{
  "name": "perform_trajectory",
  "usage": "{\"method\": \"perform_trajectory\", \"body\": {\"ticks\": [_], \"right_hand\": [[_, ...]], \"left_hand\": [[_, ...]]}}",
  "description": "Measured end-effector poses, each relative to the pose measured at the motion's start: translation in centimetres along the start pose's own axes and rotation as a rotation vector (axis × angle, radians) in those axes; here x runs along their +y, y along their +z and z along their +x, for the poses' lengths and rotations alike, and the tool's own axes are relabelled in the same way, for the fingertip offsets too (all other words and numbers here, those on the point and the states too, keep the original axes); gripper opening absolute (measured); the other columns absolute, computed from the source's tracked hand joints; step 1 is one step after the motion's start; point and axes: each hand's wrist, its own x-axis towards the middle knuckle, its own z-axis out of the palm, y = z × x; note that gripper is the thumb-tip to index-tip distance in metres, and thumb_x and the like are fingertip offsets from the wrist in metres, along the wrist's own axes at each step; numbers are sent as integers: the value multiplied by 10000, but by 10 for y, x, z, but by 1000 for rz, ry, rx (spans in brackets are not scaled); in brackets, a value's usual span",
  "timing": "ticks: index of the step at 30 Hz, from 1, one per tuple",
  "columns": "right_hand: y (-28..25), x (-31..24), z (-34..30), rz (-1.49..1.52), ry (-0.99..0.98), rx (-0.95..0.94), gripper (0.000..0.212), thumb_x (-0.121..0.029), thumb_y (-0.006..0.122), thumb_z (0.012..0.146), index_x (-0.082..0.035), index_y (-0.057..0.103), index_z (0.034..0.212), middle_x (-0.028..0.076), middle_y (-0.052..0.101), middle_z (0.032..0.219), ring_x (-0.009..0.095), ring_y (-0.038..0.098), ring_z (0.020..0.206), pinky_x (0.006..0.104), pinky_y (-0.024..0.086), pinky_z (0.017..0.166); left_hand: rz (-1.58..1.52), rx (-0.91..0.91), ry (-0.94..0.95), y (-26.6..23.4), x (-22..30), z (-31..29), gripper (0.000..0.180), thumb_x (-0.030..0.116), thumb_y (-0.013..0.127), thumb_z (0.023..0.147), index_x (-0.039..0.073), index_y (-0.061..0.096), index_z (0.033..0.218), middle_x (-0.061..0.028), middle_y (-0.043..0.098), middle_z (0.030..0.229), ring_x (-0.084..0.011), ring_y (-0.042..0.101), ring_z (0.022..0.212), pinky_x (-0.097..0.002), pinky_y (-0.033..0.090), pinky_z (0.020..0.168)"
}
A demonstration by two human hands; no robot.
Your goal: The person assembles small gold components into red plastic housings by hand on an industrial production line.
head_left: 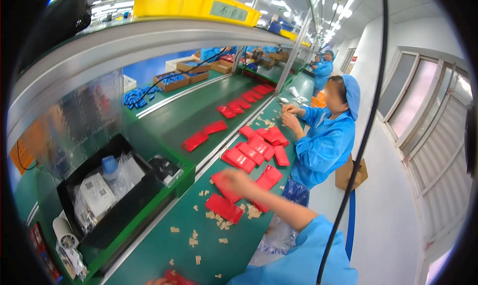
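My right hand (238, 183), smeared by motion, reaches over the near end of a pile of flat red rectangular pieces (247, 156). Its fingers lie against one red piece (223, 186); whether they grip it is unclear. Closer to me, another red piece (225, 208) rests on the green bench among small beige tabs (219, 219). My left hand (158, 282) barely shows at the bottom edge, its fingers closed at a red flat piece (177, 278) that the frame cuts off.
Left of the bench runs a green conveyor (186, 116) carrying a row of red pieces. A black bin (144, 198) with bagged items stands on a green-edged ledge. A co-worker in blue (323, 145) works at the right. Overhead sits a yellow tray (174, 5); a black cable (366, 150) hangs down.
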Motion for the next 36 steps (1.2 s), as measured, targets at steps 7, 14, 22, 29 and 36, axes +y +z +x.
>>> {"method": "perform_trajectory", "body": {"ticks": [7, 14, 22, 29, 36], "right_hand": [[98, -157, -90, 597, -411, -763, 190, -217, 679, 820, -79, 554, 858, 39, 581, 839, 191, 597, 750, 326, 461, 626], [107, -170, -101, 519, -569, -746, 190, -191, 658, 792, -81, 505, 819, 57, 535, 820, 272, 569, 741, 381, 442, 626], [97, -172, -109, 346, -738, -557, 182, -214, 623, 799, -86, 501, 844, 49, 492, 930, 238, 553, 816, 341, 460, 624], [109, -173, -106, -6, -1069, -274, 172, -134, 605, 692, -83, 567, 852, 68, 537, 883, 201, 585, 833, 308, 487, 636], [132, -152, -81, 391, -583, -203, 210, -21, 698, 746, -41, 638, 946, 87, 644, 838, 186, 646, 732, 267, 515, 591]], "left_hand": [[38, 82, 235, -9, 30, 13, 166, 56, 689, 782, 66, 636, 939, -97, 643, 986, -298, 582, 933, -387, 452, 799], [64, 206, 258, -4, 28, 3, 228, 41, 679, 721, 37, 585, 928, -119, 617, 949, -312, 560, 859, -421, 425, 747], [13, 85, -137, -5, 52, 12, 196, -62, 606, 736, 5, 523, 901, -139, 513, 875, -336, 497, 844, -411, 395, 735], [-141, -16, -172, -17, 39, -4, 381, -57, 500, 776, -38, 465, 1155, -235, 536, 1050, -399, 529, 970, -446, 439, 816], [-172, 208, -361, -23, 15, -4, 372, -81, 546, 786, 1, 501, 1147, -182, 489, 1250, -354, 493, 1135, -418, 426, 930]]}}
